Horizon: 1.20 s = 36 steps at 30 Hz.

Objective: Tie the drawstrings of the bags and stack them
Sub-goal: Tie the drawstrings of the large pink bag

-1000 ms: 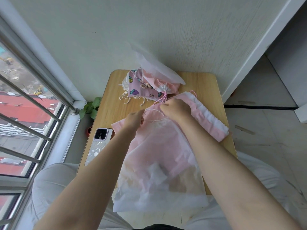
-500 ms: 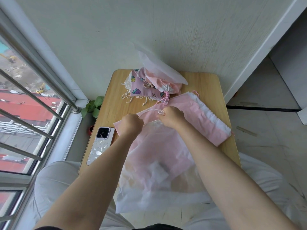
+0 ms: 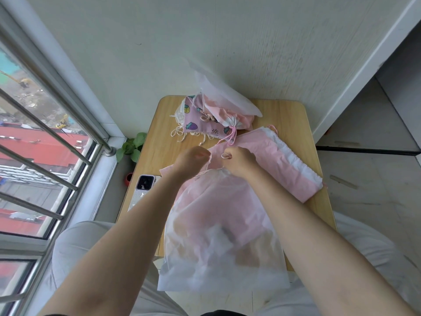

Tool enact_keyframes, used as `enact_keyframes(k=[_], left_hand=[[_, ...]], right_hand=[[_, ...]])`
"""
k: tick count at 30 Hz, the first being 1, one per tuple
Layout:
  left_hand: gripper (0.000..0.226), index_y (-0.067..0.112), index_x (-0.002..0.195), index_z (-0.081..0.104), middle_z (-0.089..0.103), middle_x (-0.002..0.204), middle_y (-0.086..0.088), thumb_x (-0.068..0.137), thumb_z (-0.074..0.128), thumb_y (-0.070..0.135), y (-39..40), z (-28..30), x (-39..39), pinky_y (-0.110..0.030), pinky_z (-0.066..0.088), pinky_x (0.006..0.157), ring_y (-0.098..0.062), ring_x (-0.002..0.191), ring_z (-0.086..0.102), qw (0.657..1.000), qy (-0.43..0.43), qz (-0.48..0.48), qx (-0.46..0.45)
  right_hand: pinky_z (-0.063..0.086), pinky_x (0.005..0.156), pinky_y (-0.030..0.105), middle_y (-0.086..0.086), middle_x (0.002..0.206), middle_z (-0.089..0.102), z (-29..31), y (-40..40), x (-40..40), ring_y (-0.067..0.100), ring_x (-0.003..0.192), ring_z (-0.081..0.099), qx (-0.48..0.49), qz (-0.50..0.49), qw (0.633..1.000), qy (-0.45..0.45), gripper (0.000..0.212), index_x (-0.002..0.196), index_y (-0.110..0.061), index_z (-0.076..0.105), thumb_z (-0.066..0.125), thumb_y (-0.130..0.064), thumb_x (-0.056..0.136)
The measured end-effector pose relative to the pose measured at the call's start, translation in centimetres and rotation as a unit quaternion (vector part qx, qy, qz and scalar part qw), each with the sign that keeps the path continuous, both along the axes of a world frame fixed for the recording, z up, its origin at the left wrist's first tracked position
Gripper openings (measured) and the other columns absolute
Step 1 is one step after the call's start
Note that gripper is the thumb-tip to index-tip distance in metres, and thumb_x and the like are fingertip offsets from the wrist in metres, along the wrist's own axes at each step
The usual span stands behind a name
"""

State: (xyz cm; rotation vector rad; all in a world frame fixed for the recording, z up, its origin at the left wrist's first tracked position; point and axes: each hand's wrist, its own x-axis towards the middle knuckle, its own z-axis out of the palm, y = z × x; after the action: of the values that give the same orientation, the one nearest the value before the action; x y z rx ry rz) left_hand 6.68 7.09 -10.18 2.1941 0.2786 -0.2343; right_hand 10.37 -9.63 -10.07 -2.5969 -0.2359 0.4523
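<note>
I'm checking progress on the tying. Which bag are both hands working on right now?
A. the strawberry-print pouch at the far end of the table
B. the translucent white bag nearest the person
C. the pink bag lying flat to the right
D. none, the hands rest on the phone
B: the left hand and right hand each pinch the drawstring at the gathered mouth of the translucent white bag.

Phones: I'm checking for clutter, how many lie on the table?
1: a phone lies camera side up at the table's left edge, beside the left forearm. Bags could hide others.

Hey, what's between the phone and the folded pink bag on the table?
Head view: the left hand and the translucent white drawstring bag, between phone and pink bag.
</note>
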Motion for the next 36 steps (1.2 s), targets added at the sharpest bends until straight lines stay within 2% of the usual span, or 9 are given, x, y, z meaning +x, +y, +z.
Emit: enact_keyframes(k=[6,11,14,17,20,25,28,33,36], left_hand=[[0.032,0.02,0.065,0.057,0.053,0.071,0.001,0.093,0.058,0.035,-1.0,-0.4,0.3,-0.028,0.037,0.064,-0.021,0.073,0.049,0.993,0.059,-0.066,0.081],[0.054,0.013,0.053,0.038,0.034,0.056,0.0,0.091,0.058,0.047,-0.7,1.1,-0.1,-0.029,0.024,0.052,-0.017,0.054,0.031,0.977,0.052,-0.087,0.189],[0.039,0.015,0.06,0.046,0.041,0.059,0.0,0.094,0.054,0.032,-0.4,2.0,-0.3,-0.026,0.027,0.051,-0.017,0.054,0.034,0.994,0.106,-0.022,-0.031],[0.024,0.011,0.075,0.061,0.058,0.069,0.0,0.094,0.049,0.015,-0.5,2.8,-0.8,-0.025,0.033,0.053,-0.016,0.058,0.046,0.954,0.099,0.039,-0.279],[0.021,0.008,0.088,0.066,0.064,0.081,-0.004,0.098,0.047,0.011,-1.4,2.7,-1.3,-0.022,0.034,0.052,-0.012,0.056,0.05,0.932,0.094,0.016,-0.351],[0.018,0.01,0.09,0.075,0.061,0.067,0.0,0.096,0.059,0.018,-2.0,1.6,-1.1,-0.019,0.023,0.044,-0.011,0.043,0.035,0.961,0.068,0.085,-0.256],[0.023,0.011,0.087,0.078,0.052,0.056,0.003,0.089,0.069,0.032,-2.4,1.6,-0.9,-0.019,0.025,0.042,-0.012,0.044,0.033,0.976,0.05,0.123,-0.171],[0.024,0.014,0.088,0.078,0.051,0.069,0.002,0.088,0.058,0.026,-3.1,2.3,-0.5,-0.026,0.033,0.055,-0.014,0.059,0.041,0.993,0.06,0.058,-0.08],[0.029,0.004,0.071,0.067,0.044,0.06,0.001,0.087,0.064,0.028,-2.8,2.2,-0.6,-0.026,0.032,0.055,-0.014,0.056,0.039,0.998,0.053,0.002,-0.032]], right_hand=[[0.03,0.074,0.031,-0.011,0.06,0.035,-0.1,-0.3,0.2,0.02,0.079,0.033,0.067,-0.015,0.998,-0.008,0.046,0.058,-0.033,0.029,0.058,-0.039,0.093],[0.033,0.069,0.031,-0.004,0.072,0.049,-0.2,-0.1,0.1,0.026,0.08,0.045,0.036,-0.002,0.999,-0.029,0.038,0.06,-0.024,0.035,0.053,-0.031,0.093],[0.032,0.071,0.03,-0.006,0.068,0.046,0.0,-0.1,-0.3,0.027,0.081,0.044,0.047,0.002,0.998,-0.031,0.036,0.061,-0.021,0.036,0.052,-0.027,0.093],[0.036,0.073,0.032,-0.002,0.075,0.052,-0.2,0.2,-0.6,0.027,0.081,0.046,0.058,0.0,0.998,-0.019,0.037,0.062,-0.022,0.038,0.057,-0.035,0.092],[0.033,0.068,0.032,-0.004,0.064,0.041,-0.4,0.5,-1.1,0.026,0.072,0.038,0.085,-0.018,0.996,0.003,0.047,0.06,-0.021,0.03,0.053,-0.043,0.095],[0.02,0.052,0.032,-0.005,0.061,0.024,0.0,-0.3,-0.7,0.015,0.058,0.025,0.186,-0.076,0.976,0.088,0.049,0.062,-0.023,0.022,0.057,-0.035,0.094],[0.027,0.054,0.029,-0.005,0.061,0.033,1.1,-0.7,-0.4,0.013,0.057,0.033,0.219,-0.083,0.965,0.12,0.047,0.059,-0.022,0.031,0.056,-0.041,0.094],[0.035,0.06,0.025,-0.003,0.064,0.046,2.5,0.1,0.6,0.012,0.06,0.043,0.302,-0.106,0.938,0.132,0.021,0.07,-0.017,0.052,0.066,-0.027,0.082],[0.038,0.058,0.019,-0.007,0.062,0.053,3.8,0.8,1.0,0.003,0.057,0.048,0.313,-0.076,0.937,0.137,0.023,0.072,-0.013,0.056,0.069,-0.025,0.088]])
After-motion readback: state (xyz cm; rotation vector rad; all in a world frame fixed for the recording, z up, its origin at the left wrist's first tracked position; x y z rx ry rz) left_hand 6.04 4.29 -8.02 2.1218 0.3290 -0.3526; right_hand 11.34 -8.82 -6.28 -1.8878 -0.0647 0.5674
